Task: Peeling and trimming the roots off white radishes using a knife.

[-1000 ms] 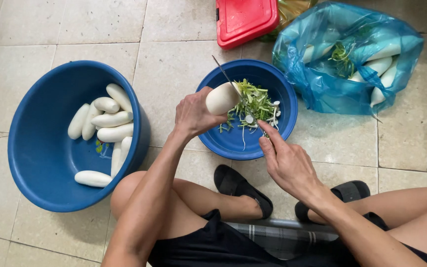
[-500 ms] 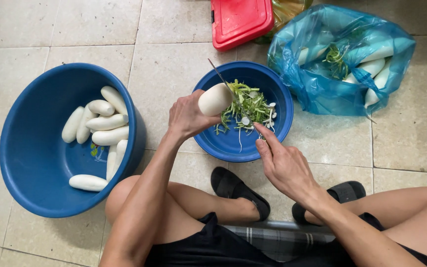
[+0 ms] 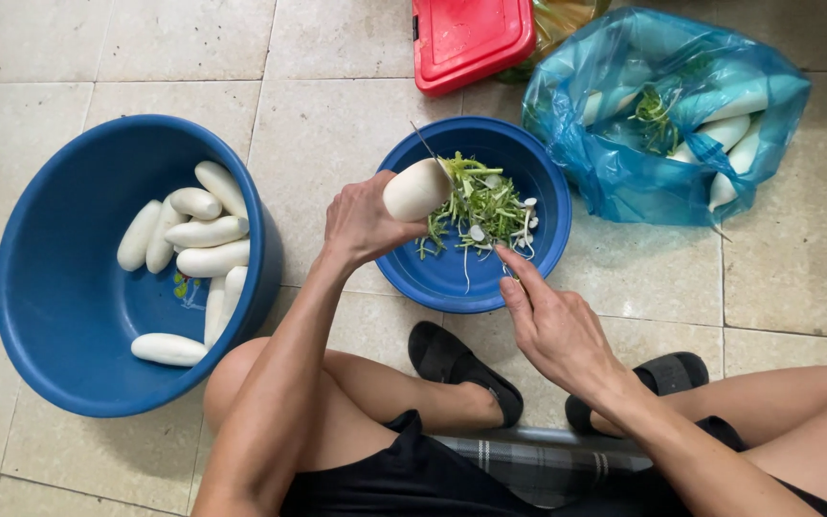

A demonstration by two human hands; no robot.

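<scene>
My left hand (image 3: pixel 361 222) grips a peeled white radish (image 3: pixel 417 189) and holds it tilted over the near-left rim of a small blue bowl (image 3: pixel 452 282). A thin root tail sticks up from the radish's far end. Green stalks and white trimmings (image 3: pixel 480 206) lie in that bowl. My right hand (image 3: pixel 549 325) rests at the bowl's near rim, back up, with its fingers together and pointing at the trimmings. Whatever it may hold is hidden under the fingers.
A large blue basin (image 3: pixel 69 316) on the left holds several peeled white radishes (image 3: pixel 198 235). A blue plastic bag (image 3: pixel 662 115) with unpeeled radishes and greens sits at the back right, beside a red lid (image 3: pixel 471 38). My bare knees and black sandals (image 3: pixel 461 369) are below, on a tiled floor.
The radish in my left hand has tipped slightly further over the small bowl. My right hand has stayed at the bowl's near rim.
</scene>
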